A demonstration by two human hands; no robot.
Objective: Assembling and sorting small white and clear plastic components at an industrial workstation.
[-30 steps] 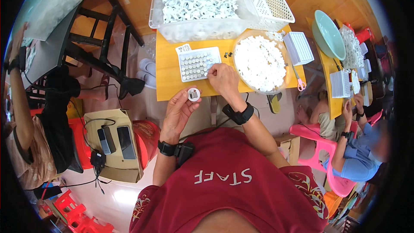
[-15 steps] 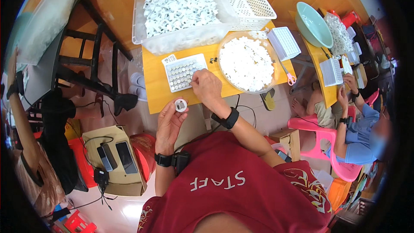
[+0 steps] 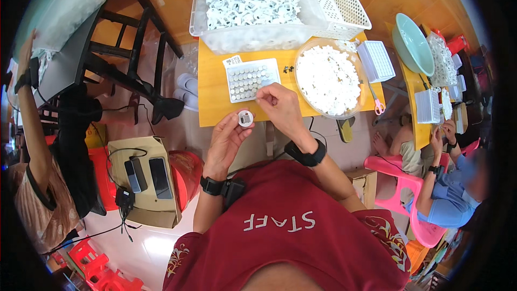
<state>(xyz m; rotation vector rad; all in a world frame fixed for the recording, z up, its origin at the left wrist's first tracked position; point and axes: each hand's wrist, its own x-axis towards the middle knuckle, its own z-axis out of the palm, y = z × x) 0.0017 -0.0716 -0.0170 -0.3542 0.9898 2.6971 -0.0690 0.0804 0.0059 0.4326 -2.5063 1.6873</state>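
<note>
Right at the near edge of the yellow table (image 3: 215, 97), a small round white part (image 3: 245, 118) with a dark centre sat pinched between the fingertips of the left hand (image 3: 226, 140), which was cupped palm-up just off that edge. The right hand (image 3: 279, 109) hovered just beside the part, over the table's near edge, its fingers curled narrowly together as if nipping something; whether anything lay between them could not be told. Both wrists wore dark bands.

On the table just beyond the hands lay a flat white tray (image 3: 246, 80) of small round grey pieces set in rows. To the right of it on the same table stood a clear round bowl (image 3: 329, 78) heaped with small white bits, and a few tiny dark pieces (image 3: 288, 68) lay between tray and bowl. At the table's far side sat a clear tub (image 3: 250, 16) full of white ring-shaped parts, with a white lattice basket (image 3: 336, 2) tilted against its right side. A white ridged block (image 3: 377, 60) rested at the table's right end, with pink-handled scissors (image 3: 378, 105) near the corner.

Left of the table stood a dark chair frame (image 3: 129, 59), and nearer, a cardboard box (image 3: 144, 178) bearing 2 phones. Right of the table, another person (image 3: 449, 183) sat on a pink stool (image 3: 409, 183) at a second table with a green bowl (image 3: 412, 43).
</note>
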